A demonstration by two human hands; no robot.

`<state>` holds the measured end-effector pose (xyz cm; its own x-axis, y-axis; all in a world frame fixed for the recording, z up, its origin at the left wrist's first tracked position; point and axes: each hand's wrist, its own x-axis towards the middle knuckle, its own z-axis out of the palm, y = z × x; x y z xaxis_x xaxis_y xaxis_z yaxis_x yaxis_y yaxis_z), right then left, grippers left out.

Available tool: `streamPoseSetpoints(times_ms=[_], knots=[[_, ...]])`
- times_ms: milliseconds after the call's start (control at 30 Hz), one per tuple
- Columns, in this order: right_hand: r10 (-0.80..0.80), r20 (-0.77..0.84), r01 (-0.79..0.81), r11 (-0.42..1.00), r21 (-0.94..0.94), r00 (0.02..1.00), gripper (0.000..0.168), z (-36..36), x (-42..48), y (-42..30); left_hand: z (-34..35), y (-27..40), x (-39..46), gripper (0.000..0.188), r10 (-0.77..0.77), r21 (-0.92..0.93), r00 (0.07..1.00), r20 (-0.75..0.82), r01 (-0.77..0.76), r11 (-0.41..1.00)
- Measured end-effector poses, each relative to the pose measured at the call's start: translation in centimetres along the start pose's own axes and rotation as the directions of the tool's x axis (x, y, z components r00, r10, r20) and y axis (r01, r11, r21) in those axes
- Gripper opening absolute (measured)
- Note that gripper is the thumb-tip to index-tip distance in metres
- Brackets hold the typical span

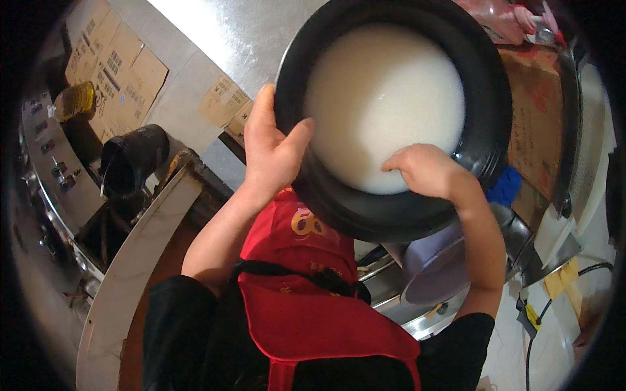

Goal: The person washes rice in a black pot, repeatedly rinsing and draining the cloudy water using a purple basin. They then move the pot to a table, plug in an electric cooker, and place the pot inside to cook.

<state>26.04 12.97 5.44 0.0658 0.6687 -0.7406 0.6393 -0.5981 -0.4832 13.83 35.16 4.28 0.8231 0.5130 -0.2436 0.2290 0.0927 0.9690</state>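
Observation:
A large round black pot (pixel 391 220) is in front of me, tilted so that I look into it. Cloudy white liquid (pixel 371 107) fills its lower part, and pale grains, probably rice, seem to lie beneath the surface. My left hand (pixel 274 146) grips the pot's left side, with the thumb over the inner wall. Inside the pot, near the front, is my right hand (pixel 425 171). It is bent at the wrist, and its fingers point down and left at the liquid. The fingertips are partly hidden, so their grip is unclear.
A steel worktop (pixel 234 34) extends behind the pot. Flattened cardboard (pixel 122 73) lies at the left, near an oil bottle (pixel 76 101) and a black bucket (pixel 132 159). A grey-purple tub (pixel 430 273) sits below my right forearm. A pink pump bottle (pixel 503 22) is at upper right.

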Motion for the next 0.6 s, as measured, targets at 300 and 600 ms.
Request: streamPoseSetpoints(times_ms=[300, 600], knots=[[-0.211, -0.218, 0.278, 0.895, 0.348, 0.953, 0.034, -5.7, 6.7, -0.6, -0.3, -0.3, 0.1, 0.039, 0.034, 0.076, 0.999, 0.029, -0.036, 0.996], [0.191, -0.614, 0.267, 0.774, 0.574, 0.766, 0.032, -9.4, 6.4, 2.2, -0.3, -0.6, 0.1, 0.032, 0.065, 0.064, 0.998, -0.001, -0.065, 0.996]])
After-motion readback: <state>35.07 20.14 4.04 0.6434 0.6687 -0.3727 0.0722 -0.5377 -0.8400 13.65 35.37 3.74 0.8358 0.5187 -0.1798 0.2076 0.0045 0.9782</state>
